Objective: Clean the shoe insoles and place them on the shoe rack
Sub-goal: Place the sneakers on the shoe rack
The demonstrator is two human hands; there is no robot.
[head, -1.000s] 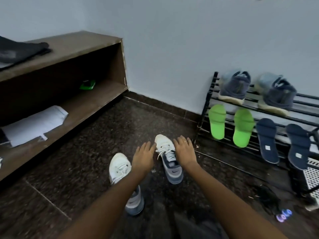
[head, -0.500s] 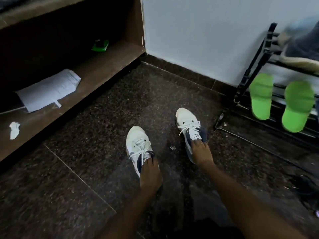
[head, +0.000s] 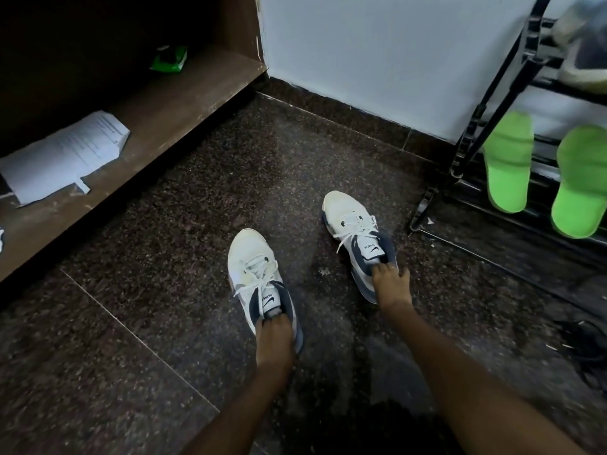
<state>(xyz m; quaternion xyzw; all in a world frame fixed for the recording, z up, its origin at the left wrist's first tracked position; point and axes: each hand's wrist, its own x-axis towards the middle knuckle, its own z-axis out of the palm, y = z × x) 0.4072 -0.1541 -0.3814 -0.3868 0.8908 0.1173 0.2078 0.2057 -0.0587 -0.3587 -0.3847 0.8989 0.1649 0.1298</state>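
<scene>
Two white and navy sneakers stand on the dark speckled floor (head: pixel 164 257), toes pointing away from the person and well apart from each other. The left sneaker (head: pixel 253 267) sits nearer the person. The right sneaker (head: pixel 348 215) lies further forward, just beside the foot of the black shoe rack (head: pixel 473 139). Both are laced, with tongues upright.

The left hand (head: pixel 274 339) covers the heel of the left sneaker. Its fingers (head: pixel 272 320) curl down into the shoe opening behind the tongue, their tips hidden, so whether they grip anything inside cannot be told.

The right hand (head: pixel 391 287) is at the heel of the right sneaker. Its fingers (head: pixel 384 267) dip into the opening while the thumb lies outside the collar, gripping the shoe there. No insole is visible inside either sneaker.

Two green insoles, one (head: pixel 507 162) beside the other (head: pixel 581 182), lean side by side on a lower tier of the rack, toes up. A grey sneaker (head: pixel 584 50) rests on the tier above, partly out of frame.

To the left, a brown wooden shelf (head: pixel 184 103) holds a sheet of printed paper (head: pixel 65 156) and, further back, a green packet (head: pixel 169 59). A pale wall (head: pixel 377 54) stands behind. A dark object (head: pixel 584 343) lies on the floor at the right; it is too dim to identify.
</scene>
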